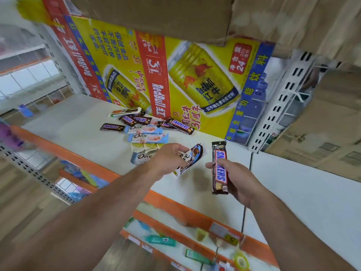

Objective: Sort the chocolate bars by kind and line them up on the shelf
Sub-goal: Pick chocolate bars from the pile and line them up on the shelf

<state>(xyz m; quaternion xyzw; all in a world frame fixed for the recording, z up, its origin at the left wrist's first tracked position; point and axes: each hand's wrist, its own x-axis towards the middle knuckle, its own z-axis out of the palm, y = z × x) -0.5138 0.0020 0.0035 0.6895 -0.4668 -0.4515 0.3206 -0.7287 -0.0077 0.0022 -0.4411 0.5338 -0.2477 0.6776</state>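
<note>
My left hand (168,159) grips a white-and-brown Dove bar (192,155) just above the white shelf (78,124). Beside it, my right hand (237,178) holds a brown Snickers bar (220,167) upright over the shelf's front part. A loose heap lies further back: several Snickers bars (180,125), two light-blue Dove bars (147,138) and a pale bar (125,112) at the far end. Another blue Dove bar (141,157) lies close to my left hand, partly hidden by it.
A yellow Red Bull carton (195,81) stands along the back of the shelf, with brown cardboard boxes (156,14) above it. An orange strip (64,151) marks the shelf's front edge. Lower shelves (175,245) hold small packets. A white slotted upright (281,100) rises at right.
</note>
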